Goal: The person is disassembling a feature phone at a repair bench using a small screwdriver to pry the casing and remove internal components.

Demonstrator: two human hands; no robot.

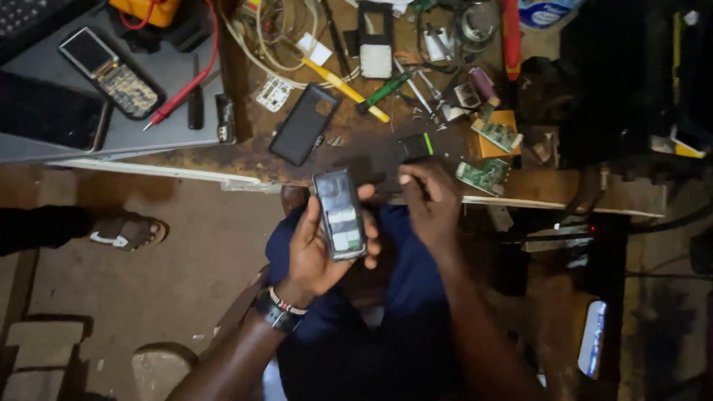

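We hold the opened phone (340,215) at centre frame, left hand (316,249) closed around it; our right hand (431,204), grip pinched on something unclear, hovers beside it above the cluttered counter (356,160).

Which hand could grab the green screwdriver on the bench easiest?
Probably the right hand: it is free and nearer the green screwdriver. The left hand is busy holding the opened phone.

Dim room; worn brown workbench (245,160) strewn with clutter, bare dusty floor (186,282) below, stone blocks (44,356) lower left
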